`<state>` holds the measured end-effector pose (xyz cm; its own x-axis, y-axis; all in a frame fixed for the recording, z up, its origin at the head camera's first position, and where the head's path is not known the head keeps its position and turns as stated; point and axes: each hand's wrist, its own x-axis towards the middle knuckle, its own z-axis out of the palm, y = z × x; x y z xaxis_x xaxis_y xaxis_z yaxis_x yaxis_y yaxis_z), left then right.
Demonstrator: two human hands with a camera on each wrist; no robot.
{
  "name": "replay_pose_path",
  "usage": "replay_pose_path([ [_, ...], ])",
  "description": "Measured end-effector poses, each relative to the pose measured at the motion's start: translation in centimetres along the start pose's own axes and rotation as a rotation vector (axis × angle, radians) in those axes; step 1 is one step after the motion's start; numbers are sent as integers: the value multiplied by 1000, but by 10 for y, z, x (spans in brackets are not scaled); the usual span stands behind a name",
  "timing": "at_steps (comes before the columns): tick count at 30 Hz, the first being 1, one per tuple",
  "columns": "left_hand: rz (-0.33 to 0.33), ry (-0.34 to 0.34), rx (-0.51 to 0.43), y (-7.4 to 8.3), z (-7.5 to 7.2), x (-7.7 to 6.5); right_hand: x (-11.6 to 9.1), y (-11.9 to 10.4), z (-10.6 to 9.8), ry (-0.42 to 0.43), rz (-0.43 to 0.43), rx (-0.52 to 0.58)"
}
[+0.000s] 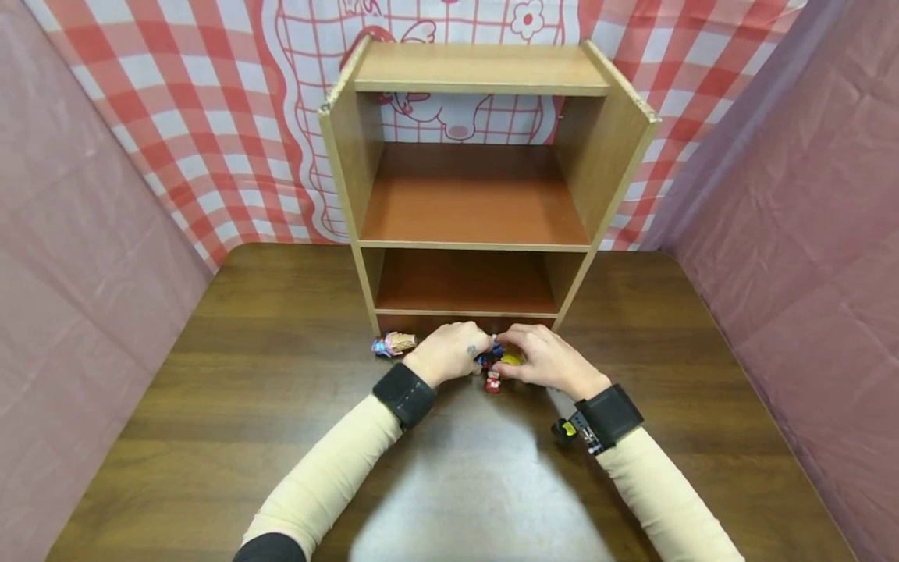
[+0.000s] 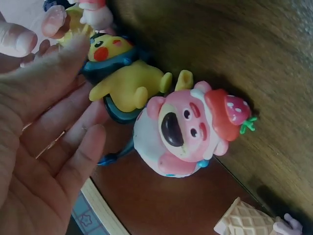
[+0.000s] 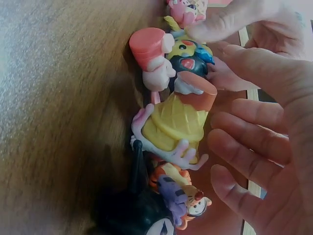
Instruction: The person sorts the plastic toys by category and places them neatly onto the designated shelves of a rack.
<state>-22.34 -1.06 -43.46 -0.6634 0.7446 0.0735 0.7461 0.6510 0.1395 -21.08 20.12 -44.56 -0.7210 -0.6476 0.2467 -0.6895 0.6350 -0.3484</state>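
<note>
Being gathered by left hand [image 1: 449,351] and right hand [image 1: 548,361], fingers relaxed, clamping nothing: toy figures [image 1: 493,373], crowded at shelf [image 1: 463,316] base edge.

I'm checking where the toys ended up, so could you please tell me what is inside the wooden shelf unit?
Both compartments of the wooden shelf unit look bare. The small figures sit on the table in front, between both hands, which hide some of them.

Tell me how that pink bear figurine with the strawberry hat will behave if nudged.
The pink bear figurine looks like hard moulded plastic, so probably stiff and light. Its rounded body lies on the wooden table, so it may roll. The glossy surface could be slippery.
</note>
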Motion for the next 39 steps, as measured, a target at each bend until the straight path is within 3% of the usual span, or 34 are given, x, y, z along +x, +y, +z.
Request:
replay_pose_path([
  [6,29,51,41,2,1,-3,0,2,2,24,-8,25],
  [19,8,9,-5,2,0,-2,-2,9,-2,25,4,42],
  [30,-39,20,-214,-10,-3,-8,6,3,2,-19,25,19],
  [39,-114,59,-412,-22,4,-17,12,-3,9,-47,66,-17],
])
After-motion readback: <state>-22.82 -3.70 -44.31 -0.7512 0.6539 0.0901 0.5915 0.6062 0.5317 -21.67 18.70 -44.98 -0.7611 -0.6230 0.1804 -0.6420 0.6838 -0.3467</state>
